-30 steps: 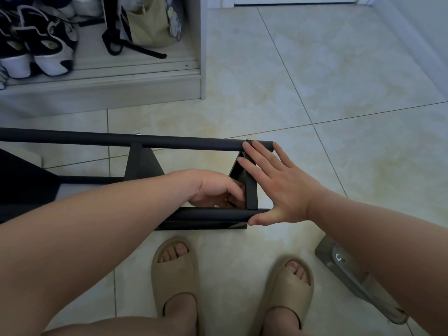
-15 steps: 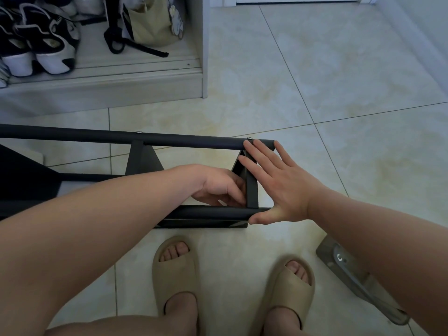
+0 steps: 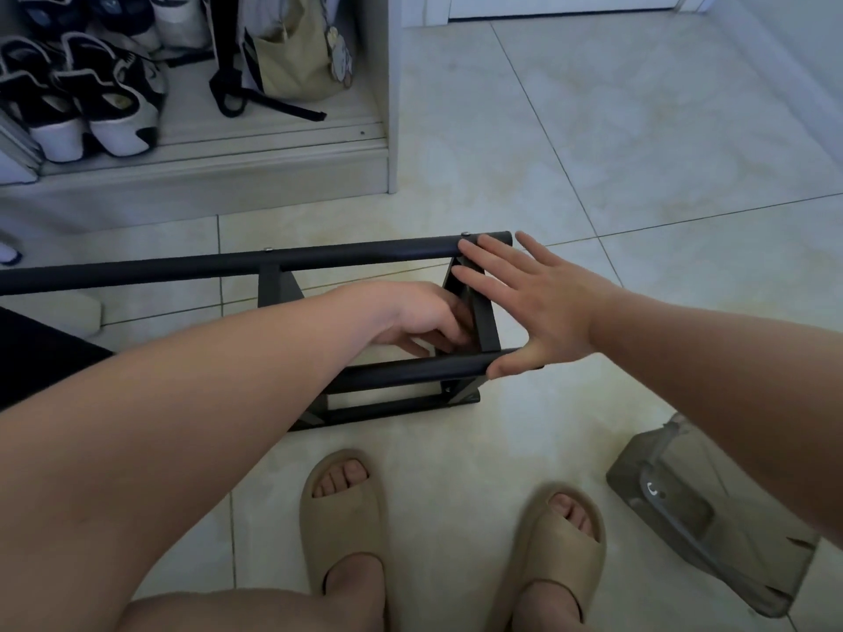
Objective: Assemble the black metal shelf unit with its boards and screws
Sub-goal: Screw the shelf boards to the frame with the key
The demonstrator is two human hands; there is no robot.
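Observation:
The black metal shelf frame [image 3: 182, 266] lies on its side on the tiled floor, with its right end in front of me. My right hand [image 3: 543, 307] presses flat against that end: straight fingers lie over the far tube and the end crossbar [image 3: 486, 326], and the thumb rests on the near tube [image 3: 401, 374]. A screw head [image 3: 465, 234] shows on the far tube by my fingertips. My left hand [image 3: 410, 321] reaches inside the frame, its fingers curled against the inner side of the end crossbar; the fingertips are partly hidden. A black board [image 3: 41, 353] sits in the frame at far left.
A shoe cabinet [image 3: 205, 184] with sneakers [image 3: 91, 107] and a beige bag [image 3: 292, 61] stands behind the frame. A clear plastic bag [image 3: 684, 508] lies on the floor at the right. My feet in beige slippers [image 3: 342, 508] stand just in front of the frame.
My left hand's fingers have shifted slightly at the end crossbar. My right hand stays flat on the frame's end, and the frame has not moved.

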